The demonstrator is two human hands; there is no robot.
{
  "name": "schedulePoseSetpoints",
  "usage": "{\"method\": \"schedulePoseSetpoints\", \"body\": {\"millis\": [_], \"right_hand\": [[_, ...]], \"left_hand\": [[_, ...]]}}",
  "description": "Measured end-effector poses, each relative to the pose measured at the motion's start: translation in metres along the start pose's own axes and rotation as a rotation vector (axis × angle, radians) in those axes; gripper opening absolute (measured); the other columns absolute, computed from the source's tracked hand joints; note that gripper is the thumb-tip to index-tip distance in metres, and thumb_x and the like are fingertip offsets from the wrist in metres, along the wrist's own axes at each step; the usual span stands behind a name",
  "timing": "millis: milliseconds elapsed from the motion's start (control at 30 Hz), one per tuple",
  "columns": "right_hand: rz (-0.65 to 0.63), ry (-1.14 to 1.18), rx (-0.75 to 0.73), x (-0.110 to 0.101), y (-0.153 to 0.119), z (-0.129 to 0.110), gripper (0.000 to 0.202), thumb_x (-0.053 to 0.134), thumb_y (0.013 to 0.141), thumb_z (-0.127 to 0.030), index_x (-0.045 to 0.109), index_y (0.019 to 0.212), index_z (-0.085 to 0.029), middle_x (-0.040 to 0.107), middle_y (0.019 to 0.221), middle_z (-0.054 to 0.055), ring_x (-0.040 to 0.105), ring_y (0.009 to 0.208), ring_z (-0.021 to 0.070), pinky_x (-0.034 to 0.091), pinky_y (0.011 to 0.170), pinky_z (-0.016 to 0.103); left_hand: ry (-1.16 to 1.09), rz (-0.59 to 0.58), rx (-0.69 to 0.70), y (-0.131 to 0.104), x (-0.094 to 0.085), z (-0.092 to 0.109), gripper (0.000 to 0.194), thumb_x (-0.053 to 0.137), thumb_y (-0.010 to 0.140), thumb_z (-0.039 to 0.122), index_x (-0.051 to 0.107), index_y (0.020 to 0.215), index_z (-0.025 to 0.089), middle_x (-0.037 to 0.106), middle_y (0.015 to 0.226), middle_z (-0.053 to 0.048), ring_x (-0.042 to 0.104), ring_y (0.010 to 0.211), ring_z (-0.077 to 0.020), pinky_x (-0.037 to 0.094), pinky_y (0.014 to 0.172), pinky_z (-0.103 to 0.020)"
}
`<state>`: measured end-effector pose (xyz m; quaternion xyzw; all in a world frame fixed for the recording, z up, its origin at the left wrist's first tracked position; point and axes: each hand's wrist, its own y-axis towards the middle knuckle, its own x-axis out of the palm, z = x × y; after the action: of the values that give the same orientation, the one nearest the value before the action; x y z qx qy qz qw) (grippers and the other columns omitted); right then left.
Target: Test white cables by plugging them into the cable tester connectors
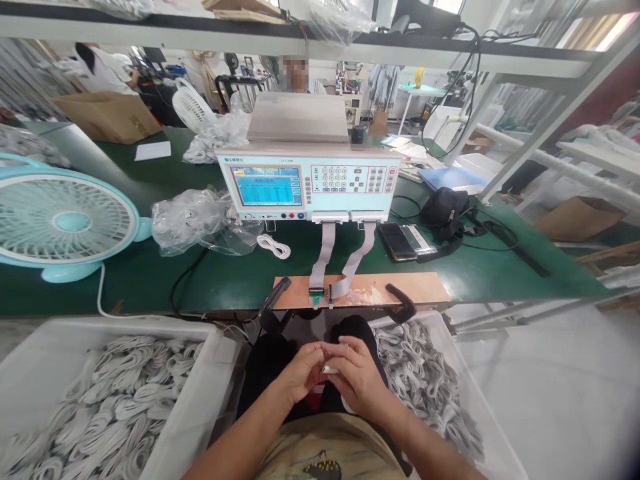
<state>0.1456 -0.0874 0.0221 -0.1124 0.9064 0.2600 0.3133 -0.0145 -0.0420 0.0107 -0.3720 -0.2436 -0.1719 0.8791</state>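
Pinching together, the left hand (pixel 300 370) and right hand (pixel 357 377) clamp a small white cable connector (pixel 330 369), its long axis lying sideways.

Both forearms bare, angled in from bottom edge & meeting low-centre over the lap, L hand (pixel 300 373) w/ fingers curled toward R hand (pixel 357 377), fingertips of both pinched together, touching, knuckles up, wrists about level.
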Motion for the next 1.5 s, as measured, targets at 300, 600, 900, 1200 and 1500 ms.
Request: {"method": "schedulePoseSetpoints", "body": {"millis": [300, 600, 900, 1200, 1500], "right_hand": [[0.315, 0.569, 0.552, 0.011, 0.040, 0.020, 0.015, 0.064, 0.078, -0.031, 0.060, 0.067, -0.021, 0.052, 0.062, -0.002, 0.044, 0.064, 0.0161, 0.037, 0.061, 0.028], [0.404, 0.800, 0.693, 0.037, 0.064, 0.032, 0.026, 0.067, 0.071, -0.041, 0.059, 0.066, -0.017, 0.051, 0.056, -0.004, 0.041, 0.052, 0.0118, 0.033, 0.053, 0.026], [0.403, 0.850, 0.724, 0.031, 0.067, 0.032, 0.025, 0.069, 0.069, -0.041, 0.060, 0.067, -0.017, 0.053, 0.056, -0.004, 0.043, 0.053, 0.0123, 0.034, 0.055, 0.026], [0.388, 0.904, 0.775, 0.025, 0.075, 0.028, 0.029, 0.070, 0.067, -0.042, 0.056, 0.058, -0.018, 0.052, 0.054, -0.003, 0.042, 0.051, 0.0119, 0.034, 0.055, 0.027], [0.393, 0.894, 0.759, 0.026, 0.075, 0.027, 0.032, 0.070, 0.068, -0.046, 0.057, 0.059, -0.018, 0.053, 0.055, -0.002, 0.042, 0.053, 0.0125, 0.034, 0.056, 0.027]], "left_hand": [[0.110, 0.149, 0.356, 0.013, 0.001, 0.007, 0.016, 0.068, 0.068, 0.023, 0.055, 0.074, 0.018, 0.050, 0.058, 0.008, 0.044, 0.047, -0.0051, 0.036, 0.047, -0.016], [0.140, 0.290, 0.433, 0.031, -0.007, 0.016, 0.034, 0.076, 0.063, 0.035, 0.064, 0.089, 0.015, 0.061, 0.068, 0.002, 0.055, 0.056, -0.0101, 0.044, 0.056, -0.022], [0.362, 0.242, 0.404, 0.031, -0.013, 0.027, 0.029, 0.071, 0.067, 0.041, 0.065, 0.071, 0.013, 0.058, 0.056, 0.002, 0.049, 0.047, -0.0088, 0.038, 0.047, -0.020], [0.627, 0.088, 0.514, 0.025, -0.021, 0.047, 0.031, 0.060, 0.077, 0.039, 0.060, 0.057, 0.015, 0.053, 0.065, 0.001, 0.048, 0.056, -0.0112, 0.034, 0.049, -0.021], [0.519, 0.257, 0.553, 0.033, -0.013, 0.038, 0.030, 0.057, 0.075, 0.041, 0.058, 0.058, 0.017, 0.052, 0.056, 0.003, 0.046, 0.053, -0.0123, 0.034, 0.054, -0.023]]}}
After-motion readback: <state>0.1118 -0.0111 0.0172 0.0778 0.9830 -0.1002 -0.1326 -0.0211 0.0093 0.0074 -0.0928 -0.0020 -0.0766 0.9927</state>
